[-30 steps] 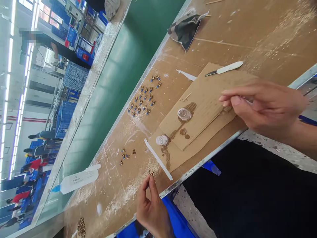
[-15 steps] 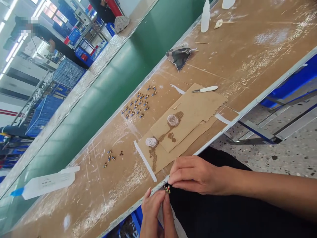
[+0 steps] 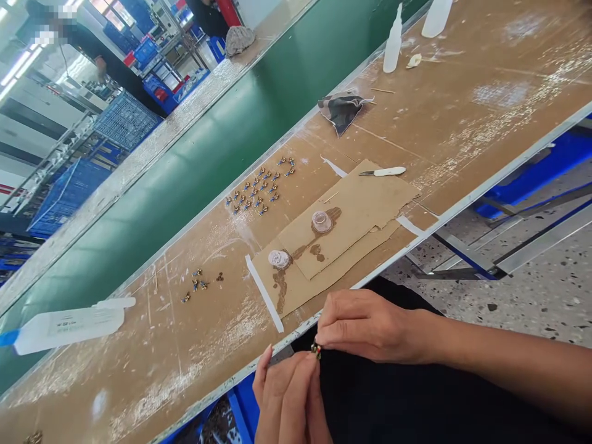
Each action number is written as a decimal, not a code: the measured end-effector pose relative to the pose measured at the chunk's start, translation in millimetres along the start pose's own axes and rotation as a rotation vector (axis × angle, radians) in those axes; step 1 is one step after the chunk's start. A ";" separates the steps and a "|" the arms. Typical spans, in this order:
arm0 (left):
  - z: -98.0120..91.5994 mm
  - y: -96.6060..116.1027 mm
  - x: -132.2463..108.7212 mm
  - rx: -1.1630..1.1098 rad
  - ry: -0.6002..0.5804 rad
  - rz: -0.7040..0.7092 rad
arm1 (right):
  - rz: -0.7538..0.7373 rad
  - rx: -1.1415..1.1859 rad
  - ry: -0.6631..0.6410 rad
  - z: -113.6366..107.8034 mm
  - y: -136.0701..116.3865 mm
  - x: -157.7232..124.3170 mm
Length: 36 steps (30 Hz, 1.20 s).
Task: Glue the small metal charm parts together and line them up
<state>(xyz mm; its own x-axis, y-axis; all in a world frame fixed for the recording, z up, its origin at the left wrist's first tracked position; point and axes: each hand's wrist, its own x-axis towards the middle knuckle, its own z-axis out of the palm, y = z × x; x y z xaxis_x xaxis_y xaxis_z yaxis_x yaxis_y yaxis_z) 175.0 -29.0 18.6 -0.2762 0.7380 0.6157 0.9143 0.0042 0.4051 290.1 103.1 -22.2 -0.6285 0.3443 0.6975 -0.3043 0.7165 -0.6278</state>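
Brown workbench (image 3: 425, 117), tiny piece (image 3: 316, 350) (multicoloured), between fingers (image 3: 303, 373)

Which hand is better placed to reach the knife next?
Probably the right hand: it is nearer the white-handled knife. The left hand is farther off, pinching a small piece.

Tiny piece (image 3: 316, 349) partly hidden, too small to identify; blue cap (image 3: 8, 338) cut off at left edge
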 end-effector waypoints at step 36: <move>-0.7 -5.0 -2.3 -0.009 0.018 0.056 | 0.171 0.326 0.033 5.8 -0.3 -1.4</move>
<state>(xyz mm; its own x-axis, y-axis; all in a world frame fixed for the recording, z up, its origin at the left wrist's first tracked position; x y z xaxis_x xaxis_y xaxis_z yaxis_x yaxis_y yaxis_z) 170.9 -31.2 15.6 -0.2303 0.7249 0.6492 0.9256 -0.0426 0.3760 286.9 98.9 -25.0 -0.6683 0.4656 0.5802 -0.4124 0.4173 -0.8098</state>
